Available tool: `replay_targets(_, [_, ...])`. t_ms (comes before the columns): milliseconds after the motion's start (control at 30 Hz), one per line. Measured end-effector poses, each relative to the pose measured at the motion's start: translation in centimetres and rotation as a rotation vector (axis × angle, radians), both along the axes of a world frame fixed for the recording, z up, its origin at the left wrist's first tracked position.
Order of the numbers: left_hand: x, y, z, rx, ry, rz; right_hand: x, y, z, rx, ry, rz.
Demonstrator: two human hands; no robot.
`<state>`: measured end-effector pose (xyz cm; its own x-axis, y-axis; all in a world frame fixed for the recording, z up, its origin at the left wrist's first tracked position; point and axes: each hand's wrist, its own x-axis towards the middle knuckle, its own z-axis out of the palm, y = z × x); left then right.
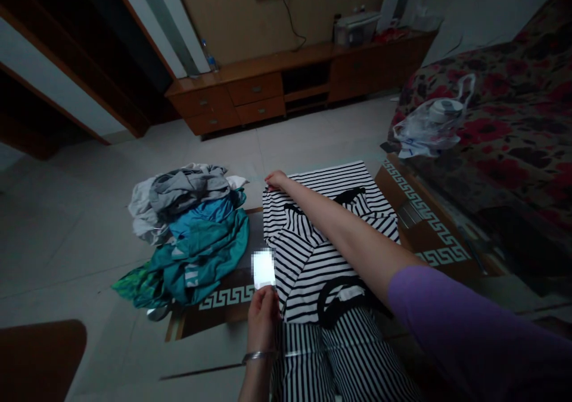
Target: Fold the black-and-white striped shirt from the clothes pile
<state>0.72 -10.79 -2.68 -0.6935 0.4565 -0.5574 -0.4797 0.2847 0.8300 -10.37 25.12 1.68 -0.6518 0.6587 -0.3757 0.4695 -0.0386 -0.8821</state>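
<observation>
A black-and-white striped garment (339, 235) lies spread on a glass-topped low table (429, 223) with a Greek-key border. My right hand (276, 180) reaches across it and pinches the far left edge of the fabric, fingers closed. My left hand (263, 315), with a bangle on the wrist, grips the near left edge of the same garment, just below a small bright white patch (263, 268). A purple sleeve covers my right upper arm.
A heap of teal, blue and grey clothes (187, 229) lies on the table's left part. A floral sofa (513, 110) with a plastic bag (431, 125) stands right. A wooden drawer cabinet (268, 92) lines the far wall. A dark brown object (40, 354) sits bottom left.
</observation>
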Motion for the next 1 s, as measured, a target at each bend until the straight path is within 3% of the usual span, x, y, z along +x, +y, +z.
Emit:
replay_targets(167, [1.0, -0.4, 0.3, 0.061, 0.220, -0.223, 2.1, 0.2, 1.5, 0.295, -0.076, 0.009])
replay_targets(300, [0.7, -1.0, 0.5, 0.007, 0.342, -0.335, 6.8, -1.6, 2.5, 0.840, -0.168, 0.217])
replay_targets(367, [0.6, -1.1, 0.5, -0.017, 0.387, -0.357, 9.0, -3.9, 1.8, 1.057, -0.195, 0.332])
replay_targets(467, [0.6, -1.1, 0.6, -0.054, 0.447, -0.392, 10.7, -7.3, -0.1, 1.195, -0.256, 0.473])
replay_targets(533, [0.7, -1.1, 0.7, -0.074, 0.484, -0.421, 10.7, -8.5, -1.4, 1.210, -0.310, 0.545])
replay_targets(633, [0.8, -1.2, 0.7, -0.093, 0.522, -0.441, 9.7, -8.9, -2.1, 1.200, -0.371, 0.541])
replay_targets(733, [0.8, -1.3, 0.5, -0.099, 0.526, -0.427, 7.9, -8.5, -1.3, 1.148, -0.375, 0.487])
replay_targets(867, [0.9, -1.3, 0.4, -0.050, 0.511, -0.394, 4.2, -8.0, 0.1, 0.937, -0.371, 0.337])
replay_targets(1000, [1.5, -1.3, 0.5, -0.030, 0.538, -0.350, -0.2, -7.4, 0.2, 0.804, -0.466, 0.221])
